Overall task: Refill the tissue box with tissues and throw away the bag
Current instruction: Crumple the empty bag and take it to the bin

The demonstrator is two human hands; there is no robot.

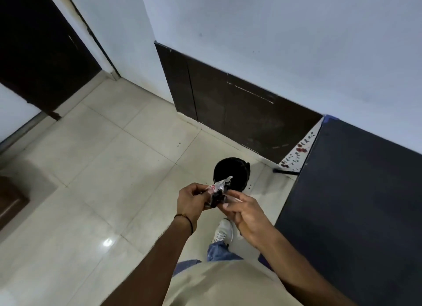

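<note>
- Standing over the bin [230, 173], I see the black round tub on the tiled floor [102, 164], close to the dark wall panel [239, 113] and just beside the dark table [354, 203].
- My left hand [190, 203] is closed around the crumpled bag [217, 191], held above the near side of the bin's rim.
- My right hand [246, 212] pinches the bag's other end with fingers narrow; I judge the two hands are scrunching it small so it falls cleanly.
- The bag looks empty and wadded, so I judge only the throwing away is left.
- The tissue box is not in view from here.
- My shoe [225, 231] points toward the bin, which puts the drop within reach.
</note>
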